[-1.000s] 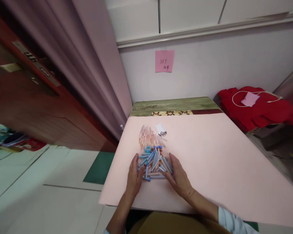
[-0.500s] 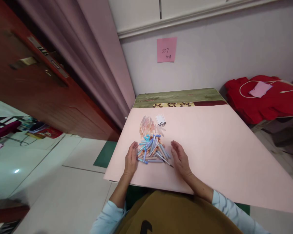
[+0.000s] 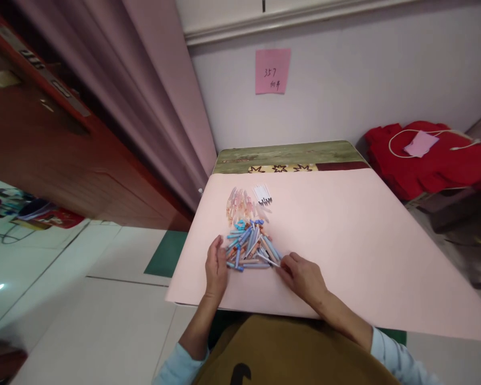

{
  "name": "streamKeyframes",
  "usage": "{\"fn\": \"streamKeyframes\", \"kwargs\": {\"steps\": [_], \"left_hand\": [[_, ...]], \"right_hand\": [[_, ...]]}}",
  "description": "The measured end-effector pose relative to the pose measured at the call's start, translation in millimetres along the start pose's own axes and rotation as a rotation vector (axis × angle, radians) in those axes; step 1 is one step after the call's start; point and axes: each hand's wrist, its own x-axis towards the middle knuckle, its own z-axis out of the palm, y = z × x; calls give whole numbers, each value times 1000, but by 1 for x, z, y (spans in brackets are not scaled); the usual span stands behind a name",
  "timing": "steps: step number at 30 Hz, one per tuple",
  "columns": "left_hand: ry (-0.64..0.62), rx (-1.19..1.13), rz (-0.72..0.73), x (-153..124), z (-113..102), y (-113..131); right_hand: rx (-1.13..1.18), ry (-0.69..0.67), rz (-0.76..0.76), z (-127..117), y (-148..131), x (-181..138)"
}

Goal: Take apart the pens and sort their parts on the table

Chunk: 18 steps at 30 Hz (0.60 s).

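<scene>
A heap of blue, lilac and brown pen parts (image 3: 244,246) lies on the pink-covered table between my hands. My left hand (image 3: 216,264) rests at the heap's left edge, fingers extended and holding nothing. At the lower right of the heap, my right hand (image 3: 302,275) has its thumb and fingers closed on the end of a slim white pen refill (image 3: 268,260). Behind the heap lie a group of clear pinkish pen barrels (image 3: 239,204) and a neat row of white refills with black ends (image 3: 262,194).
The pink table cover (image 3: 344,240) extends far to the right. Beyond it shows the table's green back edge (image 3: 288,153). Red cloth (image 3: 444,166) with a white cable lies at the right. A brown door (image 3: 84,171) and curtain (image 3: 172,91) stand at the left.
My right hand has gone from open beside the heap to pinching the white refill, which has shifted slightly. My left hand stays by the heap. The view has shifted a little.
</scene>
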Motion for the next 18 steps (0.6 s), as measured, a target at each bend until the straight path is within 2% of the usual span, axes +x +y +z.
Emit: {"fn": "streamKeyframes", "kwargs": {"steps": [3,5,8,11,14,18], "left_hand": [[-105,89,74,-1,0,0],[-177,182,185,-2,0,3],[-285,377,406,-5,1,11],[-379,573,564,-6,5,21],[-451,682,656,-5,10,29],[-458,721,693,0,15,32]], "right_hand": [[-50,18,-106,0,1,-1],[-19,75,-123,-1,2,-1],[56,172,37,-6,6,6],[69,143,224,-12,9,24],[91,51,273,-14,9,40],[159,69,287,-10,7,48]]}}
